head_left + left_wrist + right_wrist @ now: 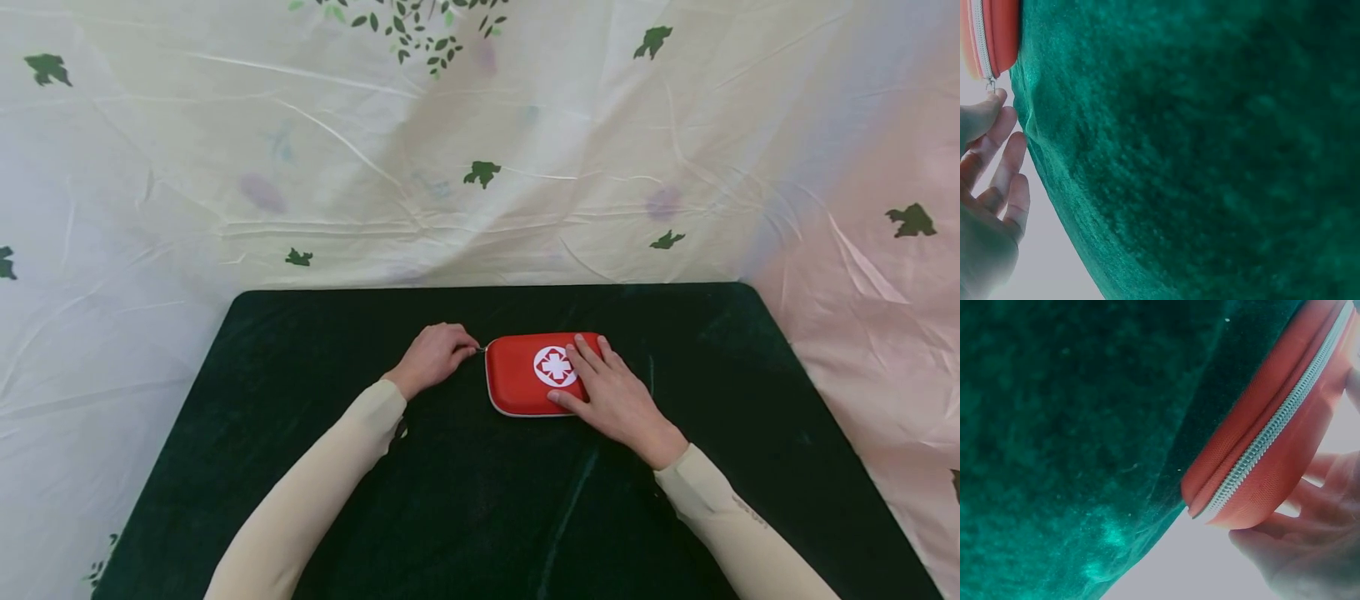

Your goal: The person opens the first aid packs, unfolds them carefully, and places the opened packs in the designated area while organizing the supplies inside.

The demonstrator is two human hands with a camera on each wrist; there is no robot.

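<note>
A red zippered first-aid case (513, 375) with a white cross emblem lies flat on the dark green cloth. My left hand (438, 357) pinches the zipper pull (990, 85) between thumb and index finger, at the case's far left corner. In the left wrist view the other fingers of that hand (997, 181) are loosely bent. My right hand (618, 398) rests on the right part of the lid with its fingers spread, partly covering the emblem. Along the case's side, the white zipper teeth (1260, 440) look closed in the right wrist view.
The table (450, 517) has rounded far corners and is covered in green velvety cloth. Behind it and at both sides hangs a pale curtain (337, 167) printed with green leaves and birds.
</note>
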